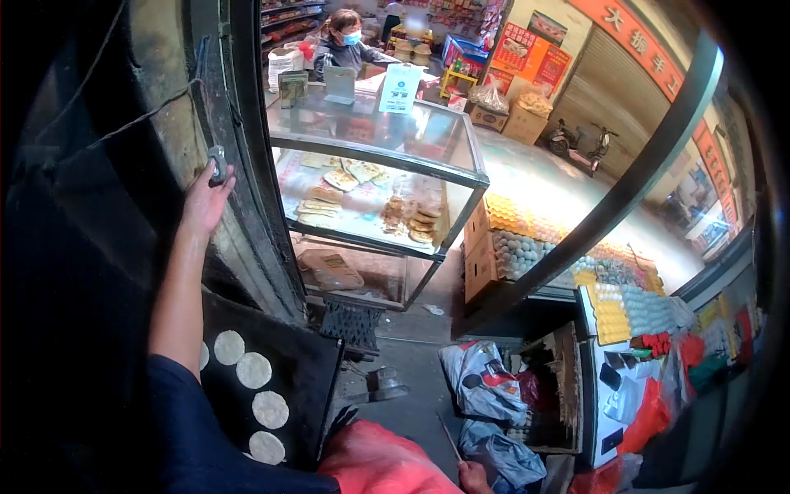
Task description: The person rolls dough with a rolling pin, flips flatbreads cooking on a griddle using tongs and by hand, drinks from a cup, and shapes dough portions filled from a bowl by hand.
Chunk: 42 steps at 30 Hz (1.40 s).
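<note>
My left hand (pixel 209 198) is stretched up to the post on the left, its fingers closed around a small grey fitting (pixel 217 165) that looks like a switch or knob. Low in the view, my right hand (pixel 475 477) grips a thin rod-like tool (pixel 449 437), whose exact kind I cannot make out. Below my left arm lies a dark flat griddle (pixel 306 375). Several pale round flatbreads (pixel 254 370) lie on it, some partly hidden by my sleeve.
A glass display case (pixel 378 152) with baked flatbreads stands ahead, a masked person (pixel 346 49) behind it. Trays of eggs (pixel 527 253) are stacked to the right. Plastic bags (pixel 485 383) lie by an open crate (pixel 568 387). A slanted dark post (pixel 605 222) crosses the right side.
</note>
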{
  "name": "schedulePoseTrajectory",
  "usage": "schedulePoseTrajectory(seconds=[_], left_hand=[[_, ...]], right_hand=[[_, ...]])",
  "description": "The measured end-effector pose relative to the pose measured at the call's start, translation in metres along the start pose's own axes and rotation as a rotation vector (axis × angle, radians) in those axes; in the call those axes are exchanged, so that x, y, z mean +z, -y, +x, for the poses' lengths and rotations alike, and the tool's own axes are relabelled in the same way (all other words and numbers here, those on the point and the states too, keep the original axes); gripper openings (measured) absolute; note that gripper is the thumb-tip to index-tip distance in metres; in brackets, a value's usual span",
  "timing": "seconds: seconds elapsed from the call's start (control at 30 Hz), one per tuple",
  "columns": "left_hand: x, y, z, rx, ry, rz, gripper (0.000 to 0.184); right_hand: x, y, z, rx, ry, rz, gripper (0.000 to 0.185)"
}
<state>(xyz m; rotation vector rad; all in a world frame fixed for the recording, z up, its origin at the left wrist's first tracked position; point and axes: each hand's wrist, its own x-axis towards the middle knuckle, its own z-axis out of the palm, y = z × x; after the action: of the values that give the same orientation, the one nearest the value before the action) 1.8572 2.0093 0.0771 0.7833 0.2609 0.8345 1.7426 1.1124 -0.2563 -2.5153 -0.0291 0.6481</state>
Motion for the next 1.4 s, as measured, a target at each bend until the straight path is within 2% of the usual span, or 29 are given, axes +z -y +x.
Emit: schedulePoseTrajectory(seconds=[0.03,0.07,0.13,0.2,0.23,0.3,0.4,0.5,0.57,0.6,0.67,0.7,0.73,0.8,0.83,0.9,1.0,1.23,1.27,1.33,1.4], left_hand=[[-0.002,0.001,-0.010,-0.016,-0.031,0.106,0.041],[-0.008,0.004,-0.021,-0.012,-0.030,0.106,0.041],[-0.020,0.016,-0.050,-0.077,-0.334,0.284,0.056],[-0.033,0.032,-0.092,-0.048,-0.278,0.415,0.055],[-0.029,0.039,-0.122,-0.071,-0.252,0.397,0.053],[-0.031,0.056,-0.176,-0.120,-0.211,0.392,0.048],[-0.010,0.082,-0.269,-0.133,-0.258,0.414,0.040],[-0.013,0.118,-0.371,-0.119,-0.292,0.415,0.031],[-0.027,0.147,-0.444,-0.075,-0.305,0.439,0.032],[-0.040,0.162,-0.482,-0.080,-0.284,0.377,0.030],[-0.024,0.181,-0.559,-0.219,-0.398,0.449,0.021],[-0.014,0.191,-0.595,-0.249,-0.368,0.464,0.016],[-0.001,0.194,-0.627,-0.311,-0.373,0.373,0.021],[0.002,0.209,-0.682,-0.410,-0.358,0.538,0.030],[-0.007,0.219,-0.703,-0.506,-0.377,0.543,0.028],[-0.009,0.233,-0.734,-0.620,-0.353,0.735,0.025],[-0.009,0.251,-0.755,-0.707,-0.282,0.769,0.027],[-0.015,0.278,-0.757,-0.845,0.057,0.970,0.031],[-0.011,0.275,-0.758,-0.783,0.096,1.038,0.034],[-0.002,0.269,-0.757,-0.790,0.189,1.167,0.033],[-0.030,0.281,-0.764,-0.724,0.294,1.238,0.028]], right_hand=[[-0.004,0.003,0.003,0.000,0.045,0.018,0.053],[-0.009,0.010,0.006,-0.002,0.092,0.036,0.051],[-0.005,0.006,0.015,-0.002,0.083,0.039,0.050],[0.018,-0.044,0.038,-0.130,0.008,-0.019,0.050],[0.011,-0.043,0.038,-0.138,0.009,-0.021,0.050],[-0.019,-0.008,0.035,0.114,0.211,0.233,0.040],[-0.067,0.048,0.019,0.135,0.304,0.313,0.041],[-0.074,0.029,0.028,0.048,0.389,0.568,0.030],[-0.083,0.028,0.024,-0.031,0.428,0.601,0.030],[-0.090,0.035,0.014,-0.003,0.430,0.609,0.031],[-0.085,0.015,0.011,-0.016,0.490,0.631,0.031],[-0.081,0.004,0.006,-0.006,0.486,0.650,0.031],[-0.077,-0.006,0.002,0.015,0.502,0.593,0.033],[-0.069,-0.025,-0.004,0.040,0.507,0.547,0.035],[-0.062,-0.034,-0.007,0.028,0.533,0.513,0.036],[-0.067,-0.030,-0.020,-0.052,0.533,0.454,0.036],[-0.075,-0.022,-0.031,-0.118,0.472,0.441,0.037],[-0.059,-0.016,-0.034,-0.082,0.435,0.445,0.039],[-0.051,-0.019,-0.032,-0.046,0.438,0.438,0.041],[-0.042,-0.025,-0.039,-0.002,0.421,0.441,0.043],[-0.035,-0.029,-0.051,0.050,0.405,0.390,0.044]])
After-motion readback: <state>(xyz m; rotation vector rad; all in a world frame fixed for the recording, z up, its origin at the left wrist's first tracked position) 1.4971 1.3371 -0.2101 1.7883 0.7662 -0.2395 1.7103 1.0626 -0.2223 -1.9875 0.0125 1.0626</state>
